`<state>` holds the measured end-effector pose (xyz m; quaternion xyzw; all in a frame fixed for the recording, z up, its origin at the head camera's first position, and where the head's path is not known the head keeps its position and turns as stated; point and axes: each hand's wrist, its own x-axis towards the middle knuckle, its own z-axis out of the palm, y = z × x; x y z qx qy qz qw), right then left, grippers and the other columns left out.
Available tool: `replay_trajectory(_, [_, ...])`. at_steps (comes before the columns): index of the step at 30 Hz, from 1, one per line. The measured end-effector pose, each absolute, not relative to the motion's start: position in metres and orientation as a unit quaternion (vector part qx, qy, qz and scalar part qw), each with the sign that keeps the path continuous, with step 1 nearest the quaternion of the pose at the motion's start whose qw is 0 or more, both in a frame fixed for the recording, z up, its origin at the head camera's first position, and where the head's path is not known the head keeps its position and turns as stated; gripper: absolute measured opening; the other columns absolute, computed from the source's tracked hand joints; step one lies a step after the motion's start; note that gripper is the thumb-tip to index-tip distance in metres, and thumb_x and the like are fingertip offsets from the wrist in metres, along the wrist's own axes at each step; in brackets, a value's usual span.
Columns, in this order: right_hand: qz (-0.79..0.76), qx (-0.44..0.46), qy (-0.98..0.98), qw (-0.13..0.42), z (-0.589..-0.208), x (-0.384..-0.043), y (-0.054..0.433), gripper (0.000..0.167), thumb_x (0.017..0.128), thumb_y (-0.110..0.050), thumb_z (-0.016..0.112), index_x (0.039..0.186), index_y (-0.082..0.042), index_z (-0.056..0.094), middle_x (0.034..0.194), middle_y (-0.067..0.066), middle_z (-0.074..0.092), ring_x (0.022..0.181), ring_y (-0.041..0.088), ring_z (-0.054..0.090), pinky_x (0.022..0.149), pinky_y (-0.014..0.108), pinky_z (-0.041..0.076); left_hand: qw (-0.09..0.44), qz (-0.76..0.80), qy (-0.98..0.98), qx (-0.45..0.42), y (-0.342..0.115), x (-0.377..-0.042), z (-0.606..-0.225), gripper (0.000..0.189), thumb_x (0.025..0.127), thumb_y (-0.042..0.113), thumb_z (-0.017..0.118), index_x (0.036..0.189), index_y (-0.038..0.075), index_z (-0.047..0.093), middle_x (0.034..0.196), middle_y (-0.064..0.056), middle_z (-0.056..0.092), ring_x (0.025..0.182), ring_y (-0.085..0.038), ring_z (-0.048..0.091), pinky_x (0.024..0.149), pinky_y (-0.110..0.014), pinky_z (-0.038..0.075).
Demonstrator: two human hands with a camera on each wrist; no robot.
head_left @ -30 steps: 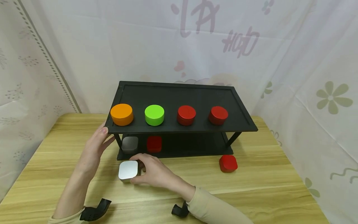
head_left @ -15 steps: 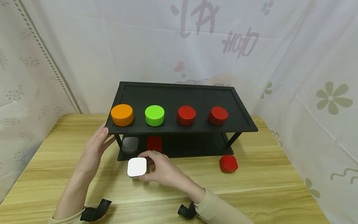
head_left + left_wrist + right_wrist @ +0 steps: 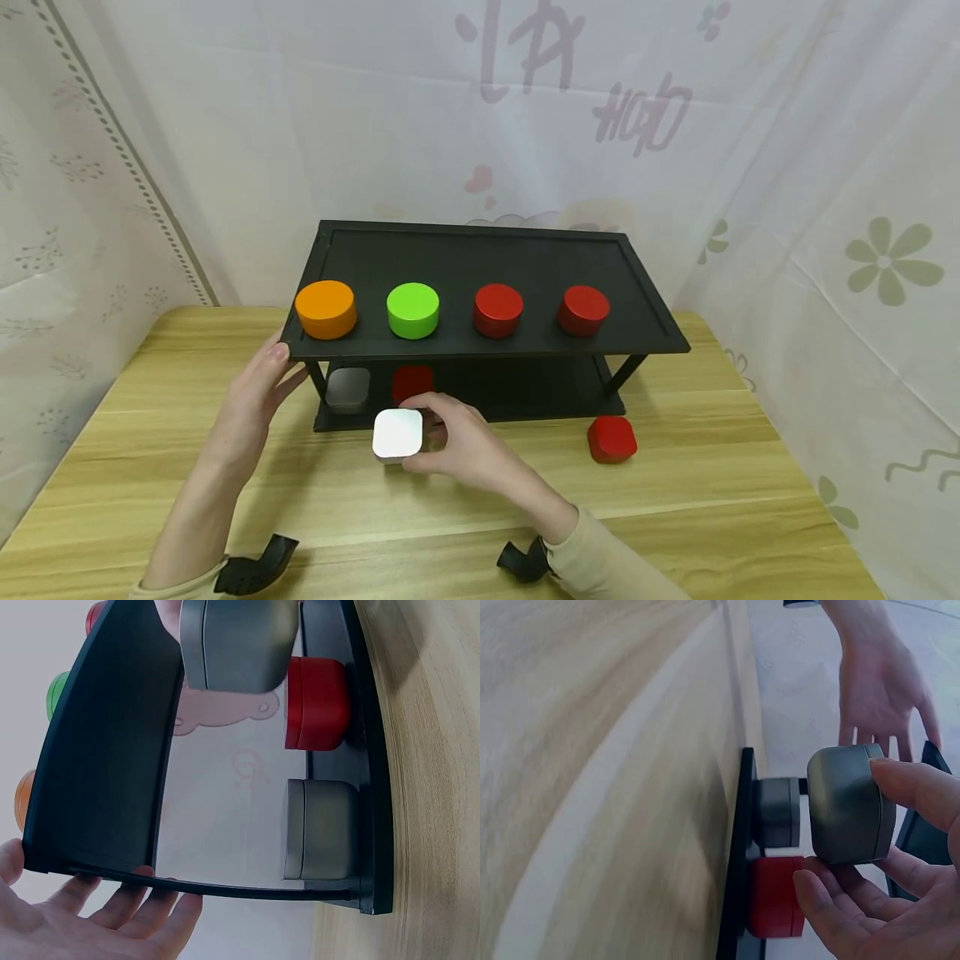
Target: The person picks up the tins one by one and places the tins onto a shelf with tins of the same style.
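My right hand (image 3: 468,446) pinches a small silver square tin (image 3: 397,433) with rounded corners, thumb and fingers on its sides. In the head view the tin is in front of the lower tier of a black two-tier shelf (image 3: 480,267). My left hand (image 3: 251,408) touches that shelf's left end, thumb at the upper board's corner; in the left wrist view its fingers (image 3: 176,922) extend fairly straight along the side. A second silver tin (image 3: 322,829) and a red square tin (image 3: 319,703) stand on the lower tier.
Along the upper tier's front stand an orange round tin (image 3: 326,310), a green one (image 3: 413,311) and two red ones, the nearer-left (image 3: 498,311) and the rightmost (image 3: 583,311). Another red square tin (image 3: 612,440) lies on the wooden table (image 3: 712,517), right of the shelf's front.
My right hand has carried the silver tin rightward and a little toward the shelf, from front left to before the red square tin. My left hand stays at the shelf's end.
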<state>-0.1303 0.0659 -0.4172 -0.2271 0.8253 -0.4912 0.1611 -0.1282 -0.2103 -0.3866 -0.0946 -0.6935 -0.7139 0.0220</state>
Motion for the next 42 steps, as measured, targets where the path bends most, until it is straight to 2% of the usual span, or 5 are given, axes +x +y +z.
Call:
replay_trajectory(9, [-0.513, -0.215, 0.82, 0.134, -0.41, -0.135, 0.085, 0.059, 0.08, -0.006, 0.087, 0.133, -0.015, 0.063, 0.129, 0.002, 0.066, 0.108, 0.02, 0.065, 0.097, 0.047, 0.061, 0.022, -0.713, -0.694, -0.093, -0.21, -0.128, -0.387, 0.049, 0.113, 0.031, 0.033, 0.16, 0.019, 0.038, 0.162, 0.004, 0.038, 0.143, -0.005, 0.039, 0.104, -0.01, 0.045])
replay_trajectory(12, [-0.518, -0.21, 0.819, 0.129, -0.408, -0.136, 0.091, 0.06, 0.08, -0.005, 0.087, 0.134, -0.013, 0.063, 0.13, 0.005, 0.065, 0.108, 0.024, 0.065, 0.097, 0.049, 0.061, 0.023, -0.715, -0.692, -0.094, -0.211, -0.128, -0.387, 0.049, 0.113, 0.031, 0.033, 0.16, 0.018, 0.038, 0.162, 0.004, 0.038, 0.142, -0.005, 0.04, 0.104, -0.01, 0.045])
replay_trajectory(25, [-0.5, -0.198, 0.834, 0.119, -0.409, -0.142, 0.121, 0.06, 0.086, -0.009, 0.083, 0.141, -0.012, 0.059, 0.139, 0.011, 0.061, 0.111, 0.027, 0.066, 0.099, 0.047, 0.06, 0.027, -0.722, -0.685, -0.091, -0.21, -0.128, -0.387, 0.048, 0.113, 0.029, 0.035, 0.16, 0.017, 0.039, 0.159, 0.006, 0.042, 0.14, -0.005, 0.043, 0.105, -0.011, 0.045])
replay_trajectory(33, [-0.485, -0.186, 0.845, 0.126, -0.409, -0.151, 0.137, 0.063, 0.088, -0.011, 0.081, 0.146, -0.013, 0.055, 0.143, 0.011, 0.058, 0.117, 0.028, 0.064, 0.104, 0.05, 0.057, 0.022, -0.72, -0.688, -0.086, -0.211, -0.127, -0.387, 0.049, 0.113, 0.03, 0.035, 0.16, 0.018, 0.037, 0.163, 0.003, 0.036, 0.141, -0.003, 0.041, 0.104, -0.011, 0.045])
replay_trajectory(42, [-0.469, -0.182, 0.855, 0.129, -0.413, -0.162, 0.152, 0.062, 0.091, -0.011, 0.078, 0.147, -0.011, 0.053, 0.139, 0.014, 0.058, 0.119, 0.03, 0.063, 0.101, 0.045, 0.06, 0.024, -0.72, -0.688, -0.09, -0.21, -0.127, -0.387, 0.049, 0.113, 0.03, 0.034, 0.16, 0.018, 0.039, 0.16, 0.005, 0.041, 0.14, -0.004, 0.042, 0.105, -0.011, 0.045])
